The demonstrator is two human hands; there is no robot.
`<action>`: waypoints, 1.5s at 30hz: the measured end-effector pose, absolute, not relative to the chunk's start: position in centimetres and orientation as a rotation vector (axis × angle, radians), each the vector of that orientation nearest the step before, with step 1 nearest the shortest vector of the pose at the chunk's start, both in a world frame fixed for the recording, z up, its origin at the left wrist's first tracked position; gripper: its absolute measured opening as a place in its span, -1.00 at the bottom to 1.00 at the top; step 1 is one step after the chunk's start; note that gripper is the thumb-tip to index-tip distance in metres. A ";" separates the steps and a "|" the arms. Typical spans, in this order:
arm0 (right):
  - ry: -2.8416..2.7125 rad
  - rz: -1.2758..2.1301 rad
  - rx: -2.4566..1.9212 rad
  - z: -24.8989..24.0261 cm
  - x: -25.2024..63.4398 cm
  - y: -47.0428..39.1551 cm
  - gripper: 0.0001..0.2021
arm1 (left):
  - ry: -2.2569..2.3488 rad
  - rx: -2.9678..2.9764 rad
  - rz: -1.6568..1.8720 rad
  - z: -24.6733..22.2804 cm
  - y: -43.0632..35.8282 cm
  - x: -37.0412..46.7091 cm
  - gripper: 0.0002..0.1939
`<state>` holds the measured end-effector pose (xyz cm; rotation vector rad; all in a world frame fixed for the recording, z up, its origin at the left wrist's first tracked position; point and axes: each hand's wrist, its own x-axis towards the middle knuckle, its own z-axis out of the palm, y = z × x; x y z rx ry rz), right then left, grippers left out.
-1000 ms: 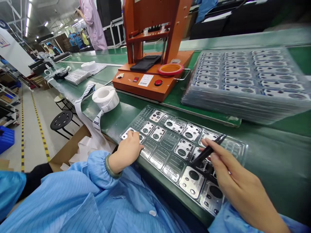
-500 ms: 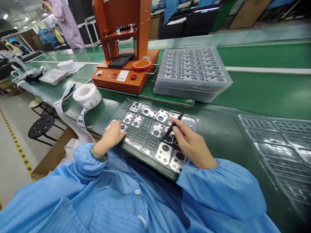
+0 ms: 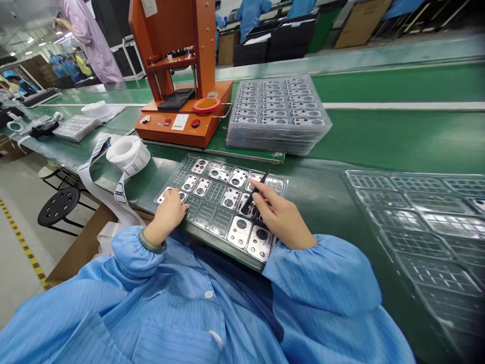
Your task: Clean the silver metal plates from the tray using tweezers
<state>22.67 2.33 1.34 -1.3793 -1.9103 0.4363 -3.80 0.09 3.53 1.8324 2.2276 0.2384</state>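
A clear plastic blister tray (image 3: pixel 222 221) lies on the green bench in front of me. Silver metal plates with round holes (image 3: pixel 239 231) sit in some of its pockets; others are bare. At the tray's left end, my left hand (image 3: pixel 168 212) rests over a metal plate, thumb spread away from the fingers. My right hand (image 3: pixel 278 212) pinches slim black tweezers (image 3: pixel 255 192) like a pen above the right part of the tray. The tips point down at a plate there, partly hidden by the hand and tweezers.
An orange press (image 3: pixel 182 119) stands behind the tray, with a stack of filled trays (image 3: pixel 278 116) beside it. To the left is a roll of labels (image 3: pixel 128 154) with its strip hanging down. Another clear tray (image 3: pixel 417 222) lies at the right. A black stool (image 3: pixel 58 207) is on the floor.
The whole view has shifted, so the bench and its things sit further left in the picture. Both hands stay at about the same places over the tray, tweezers still held.
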 end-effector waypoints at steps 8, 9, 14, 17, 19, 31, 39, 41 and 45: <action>-1.935 0.490 -1.353 0.9 22.3 2.1 -0.59 | 2.378 1.760 0.214 3.4 0.4 -4.5 -0.55; -1.938 0.494 -1.352 0.8 22.3 2.0 -0.59 | 2.383 1.759 0.209 3.4 0.4 -4.6 -0.54; -1.933 0.487 -1.367 1.0 22.4 2.0 -0.60 | 2.381 1.765 0.188 3.6 0.5 -5.1 -0.55; -1.930 0.482 -1.389 1.1 22.4 2.0 -0.60 | 2.366 1.770 0.201 3.7 0.5 -5.3 -0.52; -1.936 0.477 -1.396 1.1 22.4 2.1 -0.60 | 2.358 1.772 0.221 3.7 0.4 -5.4 -0.51; -1.952 0.486 -1.420 1.0 22.5 2.1 -0.61 | 2.304 1.864 0.351 2.8 -0.4 -6.0 -0.53; -1.931 0.507 -1.403 0.6 22.6 2.1 -0.61 | 2.238 1.908 0.416 2.4 -1.0 -7.1 -0.54; -1.934 0.515 -1.390 0.5 22.7 2.1 -0.61 | 2.241 1.881 0.412 2.5 -1.1 -7.5 -0.52; -1.934 0.529 -1.363 0.3 22.7 2.1 -0.62 | 2.256 1.858 0.368 2.6 -1.0 -7.8 -0.53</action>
